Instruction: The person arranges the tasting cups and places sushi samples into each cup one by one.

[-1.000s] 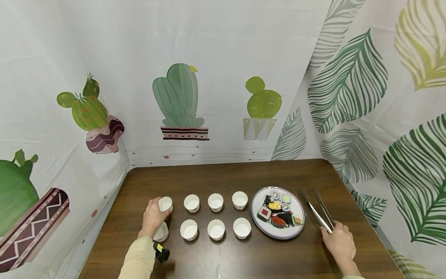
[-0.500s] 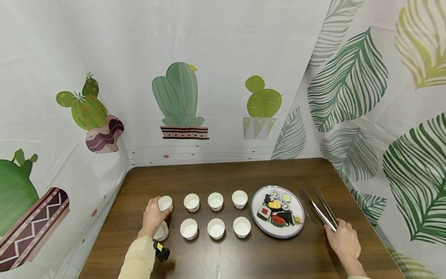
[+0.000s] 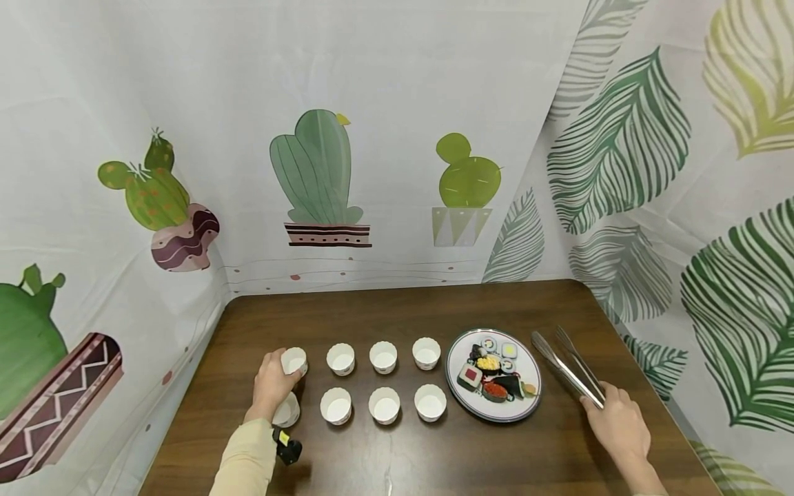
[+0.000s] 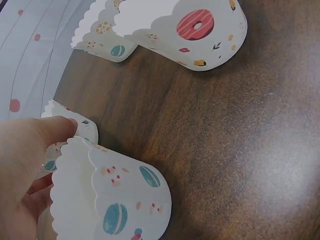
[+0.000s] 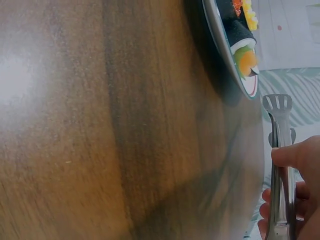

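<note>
My left hand holds the far-left white paper baking cup by its side, thumb at the rim. Just below that hand stands another baking cup, partly covered by the wrist; in the left wrist view this nearer cup shows macaron prints. At the right, my right hand grips metal tongs, whose tips point away and stand apart. The tongs lie between thumb and fingers in the right wrist view. A round plate with several sushi pieces sits left of the tongs.
More baking cups stand in two rows across the middle, among them a back-row cup and a front-row cup. They are on a brown wooden table. A printed cloth hangs behind the table's far edge.
My right hand has drifted a little to the right and slightly nearer with the tongs, which stay apart from the plate. The left hand and the cups look unmoved.
</note>
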The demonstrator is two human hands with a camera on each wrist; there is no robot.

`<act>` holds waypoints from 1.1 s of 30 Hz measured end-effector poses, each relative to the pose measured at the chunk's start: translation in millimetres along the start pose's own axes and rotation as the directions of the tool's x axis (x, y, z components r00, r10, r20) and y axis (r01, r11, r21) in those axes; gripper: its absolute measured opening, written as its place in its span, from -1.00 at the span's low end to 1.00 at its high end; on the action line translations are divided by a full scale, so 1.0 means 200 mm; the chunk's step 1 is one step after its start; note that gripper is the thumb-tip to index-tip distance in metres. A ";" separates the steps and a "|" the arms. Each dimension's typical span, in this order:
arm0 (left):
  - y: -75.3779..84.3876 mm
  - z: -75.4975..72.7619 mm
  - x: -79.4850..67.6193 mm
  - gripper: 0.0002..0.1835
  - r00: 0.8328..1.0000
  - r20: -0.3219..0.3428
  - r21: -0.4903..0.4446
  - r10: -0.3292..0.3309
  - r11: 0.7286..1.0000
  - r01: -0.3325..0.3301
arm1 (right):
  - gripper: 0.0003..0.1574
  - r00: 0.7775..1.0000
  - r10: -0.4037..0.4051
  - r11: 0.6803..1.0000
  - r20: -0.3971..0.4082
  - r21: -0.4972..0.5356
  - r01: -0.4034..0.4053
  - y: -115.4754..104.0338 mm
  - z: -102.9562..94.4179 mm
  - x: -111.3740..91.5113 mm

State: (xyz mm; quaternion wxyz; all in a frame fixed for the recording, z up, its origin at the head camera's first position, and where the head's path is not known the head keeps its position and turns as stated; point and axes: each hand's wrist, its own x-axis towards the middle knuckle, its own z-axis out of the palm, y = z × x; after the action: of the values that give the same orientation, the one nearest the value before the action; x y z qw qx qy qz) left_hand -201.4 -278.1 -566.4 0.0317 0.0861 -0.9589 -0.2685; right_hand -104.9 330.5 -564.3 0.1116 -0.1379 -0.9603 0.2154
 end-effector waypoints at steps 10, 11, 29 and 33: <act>0.00 0.00 0.00 -0.28 1.000 -0.007 0.000 0.003 1.000 -0.003 | -0.43 0.998 -0.051 0.999 -0.036 0.011 0.051 -0.05 -0.04 0.00; 0.00 0.00 0.00 -0.28 1.000 -0.007 -0.001 0.004 1.000 -0.004 | -0.43 0.998 -0.056 0.998 -0.039 0.012 0.057 -0.06 -0.04 0.00; 0.01 0.00 0.00 -0.29 1.000 0.000 -0.003 -0.003 1.000 0.003 | -0.41 0.974 -0.210 0.978 -0.084 -0.037 0.207 -0.12 -0.08 -0.01; 0.01 -0.01 0.00 -0.28 1.000 0.007 -0.005 -0.006 1.000 0.006 | -0.41 0.958 -0.260 0.965 -0.116 -0.062 0.255 -0.12 -0.08 0.00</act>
State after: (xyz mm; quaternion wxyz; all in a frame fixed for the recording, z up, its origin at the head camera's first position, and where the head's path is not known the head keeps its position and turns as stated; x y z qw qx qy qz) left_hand -201.1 -276.5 -563.3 0.0277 0.0881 -0.9580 -0.2715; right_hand -106.5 315.3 -539.2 0.1945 -0.0273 -0.9661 0.1676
